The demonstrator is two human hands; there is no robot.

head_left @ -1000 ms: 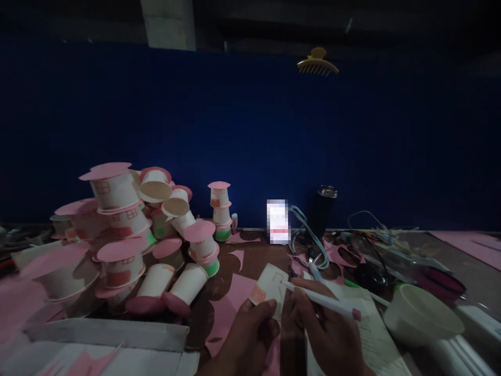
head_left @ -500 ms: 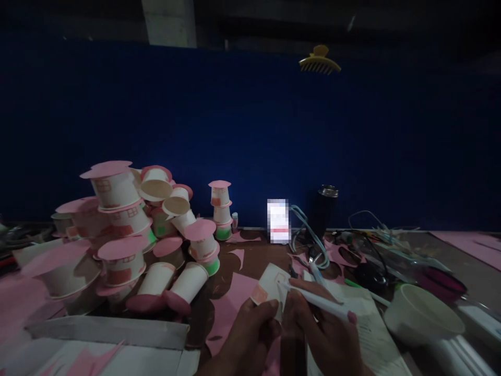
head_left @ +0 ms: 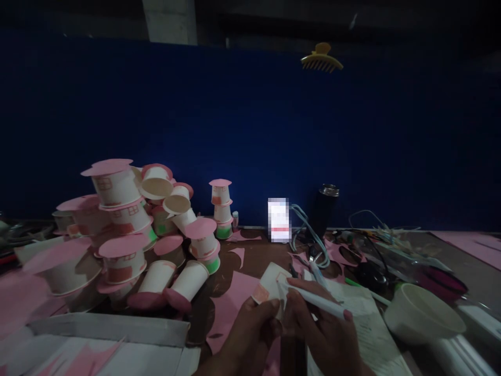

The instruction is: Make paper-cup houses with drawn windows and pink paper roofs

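Note:
My left hand (head_left: 252, 329) is closed around a small white paper cup (head_left: 270, 278), held tilted above the table. The cup bears an orange-coloured patch and a thin window-like outline. In my right hand (head_left: 326, 334), pinched between thumb and fingers, is a white marker with a pink end (head_left: 326, 303). Its tip is at the outline on the cup; whether it touches cannot be told. Beneath the hands lie a pink paper sheet (head_left: 230, 297) and a printed white sheet (head_left: 370, 318).
On the left stand and lie many paper cups with pink paper discs (head_left: 121, 224). A small cup tower (head_left: 221, 209) is behind. A lit phone (head_left: 279, 219), a dark bottle (head_left: 327, 209), a cable (head_left: 319, 230), a large white cup (head_left: 422, 316) and an open white box (head_left: 113, 331) surround the hands.
The marker's tip has shifted slightly along the outline on the cup, and its pink end has moved a little left. My left hand keeps its hold; the view shifts slightly.

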